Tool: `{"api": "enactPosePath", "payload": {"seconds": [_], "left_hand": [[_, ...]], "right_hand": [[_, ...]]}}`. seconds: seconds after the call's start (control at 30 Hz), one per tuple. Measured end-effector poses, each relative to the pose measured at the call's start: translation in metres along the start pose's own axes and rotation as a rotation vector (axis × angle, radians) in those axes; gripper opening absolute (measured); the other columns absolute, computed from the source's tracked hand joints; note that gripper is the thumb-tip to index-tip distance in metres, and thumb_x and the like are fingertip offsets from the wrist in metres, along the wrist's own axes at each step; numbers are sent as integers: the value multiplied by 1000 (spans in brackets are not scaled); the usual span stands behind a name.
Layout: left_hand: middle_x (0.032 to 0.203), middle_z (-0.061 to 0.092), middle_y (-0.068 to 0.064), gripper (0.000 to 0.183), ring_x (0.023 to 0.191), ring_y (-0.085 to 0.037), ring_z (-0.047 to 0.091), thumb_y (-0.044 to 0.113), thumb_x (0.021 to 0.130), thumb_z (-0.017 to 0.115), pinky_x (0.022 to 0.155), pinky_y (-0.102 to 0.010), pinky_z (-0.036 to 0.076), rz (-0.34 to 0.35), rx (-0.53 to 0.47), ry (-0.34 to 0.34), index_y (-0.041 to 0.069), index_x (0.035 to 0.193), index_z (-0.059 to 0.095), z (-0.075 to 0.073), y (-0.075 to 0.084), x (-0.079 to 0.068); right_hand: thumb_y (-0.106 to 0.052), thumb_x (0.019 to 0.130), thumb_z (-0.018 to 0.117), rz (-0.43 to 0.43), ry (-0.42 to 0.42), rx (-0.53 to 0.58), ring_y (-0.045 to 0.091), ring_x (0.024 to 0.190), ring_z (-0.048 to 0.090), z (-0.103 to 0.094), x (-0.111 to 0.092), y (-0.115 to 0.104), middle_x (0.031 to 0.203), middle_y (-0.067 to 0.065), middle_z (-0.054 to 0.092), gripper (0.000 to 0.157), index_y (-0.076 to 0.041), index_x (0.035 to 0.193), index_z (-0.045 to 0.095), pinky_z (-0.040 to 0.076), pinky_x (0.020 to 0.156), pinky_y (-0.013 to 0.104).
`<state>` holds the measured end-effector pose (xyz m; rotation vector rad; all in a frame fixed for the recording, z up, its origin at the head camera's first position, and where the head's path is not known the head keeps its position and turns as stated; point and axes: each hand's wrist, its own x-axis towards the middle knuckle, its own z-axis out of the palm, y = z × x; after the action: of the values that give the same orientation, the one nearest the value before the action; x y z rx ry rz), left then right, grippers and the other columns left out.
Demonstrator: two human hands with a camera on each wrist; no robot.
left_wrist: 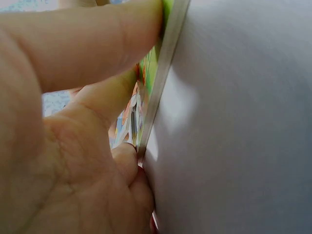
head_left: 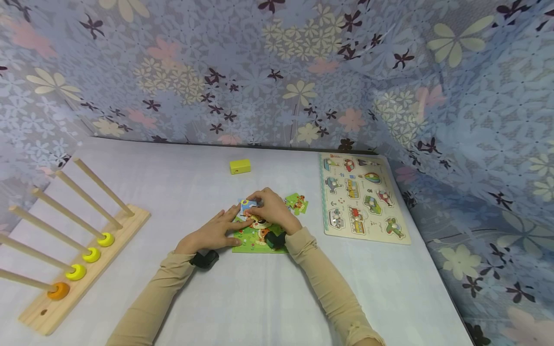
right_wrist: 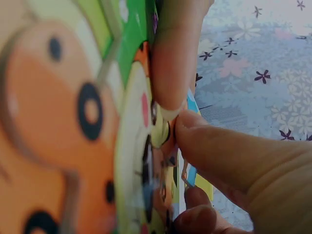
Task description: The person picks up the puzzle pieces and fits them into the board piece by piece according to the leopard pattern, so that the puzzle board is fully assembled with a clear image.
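A jigsaw puzzle (head_left: 248,244) with a green border and cartoon animals lies flat in front of me. My left hand (head_left: 211,234) rests along its left side with fingers spread, thumb over the lower edge area. Over the puzzle's upper part is my right hand (head_left: 272,209), its thumb and fingers curled around a blue puzzle piece (head_left: 247,205) at the top left corner. In the right wrist view, a blue edge shows between the right thumb and fingers, close to a left-hand finger. The right hand hides part of the puzzle.
Joined loose puzzle pieces (head_left: 296,203) lie right of the puzzle. A yellow block (head_left: 240,166) sits behind it. At right is a wooden vehicle peg puzzle (head_left: 346,196). On the left stands a wooden base (head_left: 123,233) with tall slanting pegs and several yellow and orange rings.
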<state>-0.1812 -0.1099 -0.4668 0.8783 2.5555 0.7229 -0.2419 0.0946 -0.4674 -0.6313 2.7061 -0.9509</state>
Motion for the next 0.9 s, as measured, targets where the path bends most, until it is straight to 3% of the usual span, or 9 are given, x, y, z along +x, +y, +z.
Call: {"api": "enactPosePath", "payload": {"seconds": [0.67,0.9], "left_hand": [[160,5,-27,65,149,-45,6,29,93,62,121,-61,8,-10,3,-6,10,150,36,0,0,-3],[161,5,-25,67,149,-43,6,30,92,62,122,-59,7,-19,8,-7,10,150,34,1,1,-1]], "right_hand": [[-26,88,72,4,16,-16,23,96,59,2,0,-2,108,8,59,31,-12,116,68,53,87,38],[-24,94,64,3,-8,163,23,99,62,-7,1,14,114,10,64,30,-12,122,65,55,85,35]]}}
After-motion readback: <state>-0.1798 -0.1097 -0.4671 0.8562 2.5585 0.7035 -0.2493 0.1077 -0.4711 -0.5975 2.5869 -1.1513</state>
